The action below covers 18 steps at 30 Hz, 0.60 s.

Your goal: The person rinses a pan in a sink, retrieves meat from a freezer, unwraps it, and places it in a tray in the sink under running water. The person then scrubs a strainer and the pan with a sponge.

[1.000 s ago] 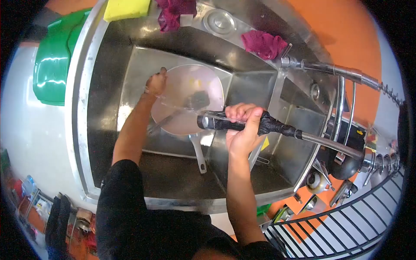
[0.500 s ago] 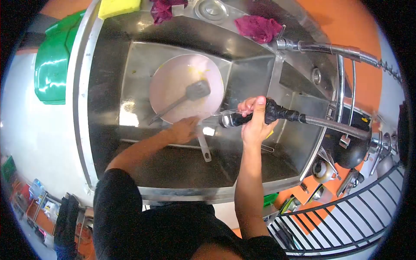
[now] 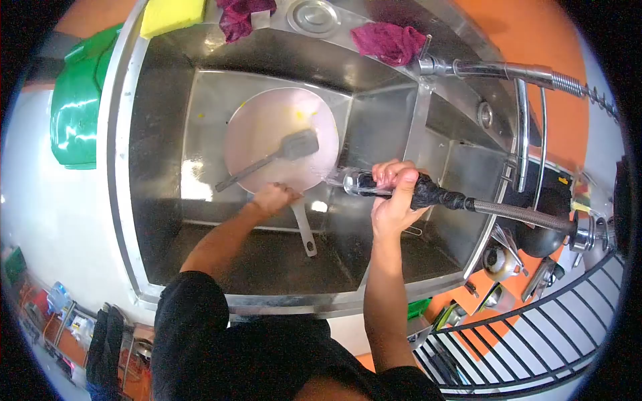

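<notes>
A pale pink pan [image 3: 261, 127] with yellow residue lies in the metal sink [image 3: 214, 83], its light handle [image 3: 303, 227] pointing down toward me. Across the pan rests a grey spatula [image 3: 299, 144], its handle over the left rim. My left hand [image 3: 275, 198] is at the pan's near rim beside the handle, fingers closed together; what they grip, if anything, is too small to make out. My right hand [image 3: 394, 194] is wrapped round the black spray nozzle [image 3: 364, 182], which points left at the pan's right edge with water coming out.
A yellow sponge [image 3: 172, 16], two maroon cloths [image 3: 389, 43] and a round metal lid [image 3: 313, 17] sit along the sink's far ledge. A chrome faucet arm [image 3: 501, 69] reaches in from the right. A green bin [image 3: 77, 107] stands left; a black rack [image 3: 521, 347] is lower right.
My left hand has moved from the pan's far left side down to its near rim. The spray nozzle in my right hand has shifted right relative to the pan.
</notes>
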### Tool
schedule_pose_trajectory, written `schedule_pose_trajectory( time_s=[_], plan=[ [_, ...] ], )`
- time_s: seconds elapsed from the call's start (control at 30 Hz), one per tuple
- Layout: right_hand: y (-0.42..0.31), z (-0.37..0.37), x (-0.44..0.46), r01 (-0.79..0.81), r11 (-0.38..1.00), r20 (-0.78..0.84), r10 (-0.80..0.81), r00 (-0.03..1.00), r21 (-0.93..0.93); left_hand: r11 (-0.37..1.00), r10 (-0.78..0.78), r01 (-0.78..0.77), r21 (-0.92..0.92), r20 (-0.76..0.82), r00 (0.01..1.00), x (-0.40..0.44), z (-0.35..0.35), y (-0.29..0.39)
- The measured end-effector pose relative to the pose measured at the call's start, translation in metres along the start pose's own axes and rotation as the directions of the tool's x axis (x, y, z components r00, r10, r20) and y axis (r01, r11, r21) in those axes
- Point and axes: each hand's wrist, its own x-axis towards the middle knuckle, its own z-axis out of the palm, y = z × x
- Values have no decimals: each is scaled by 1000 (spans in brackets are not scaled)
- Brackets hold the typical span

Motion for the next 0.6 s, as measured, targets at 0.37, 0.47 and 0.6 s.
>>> schedule_pose_trajectory(
  time_s=[0.37, 0.47, 0.6],
  plan=[
    [2, 6, 40, 245, 947, -96, -269, 958, -208, 582, -595, 51, -812, -382, 707, 137, -58, 15],
    [10, -5, 19, 49, 988, -90, -63, 994, -147, 735, -555, 48, -676, -561, 614, 182, -42, 18],
    [15, -9, 6, -36, 991, -81, 25, 996, -128, 888, -407, 128, -442, -625, 666, 193, 24, 28]
  ],
)
